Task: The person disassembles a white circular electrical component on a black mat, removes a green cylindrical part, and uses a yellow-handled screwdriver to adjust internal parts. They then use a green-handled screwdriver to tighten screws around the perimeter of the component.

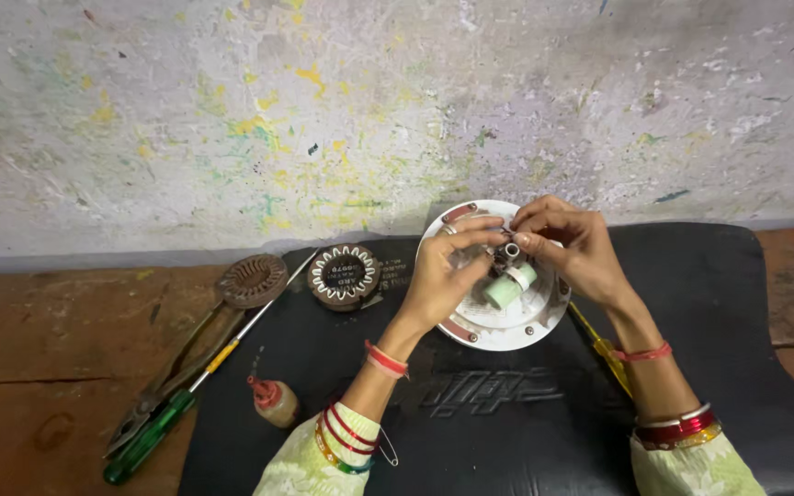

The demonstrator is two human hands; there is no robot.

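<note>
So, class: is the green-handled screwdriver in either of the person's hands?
No: the green-handled screwdriver lies on the floor at the left, while both hands work at the white round housing.

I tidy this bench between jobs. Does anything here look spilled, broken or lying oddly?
Nothing looks spilled or broken. The small bottle lies tipped on the black mat, with no puddle visible. The pliers and screwdriver lie crossed on the floor.
</note>
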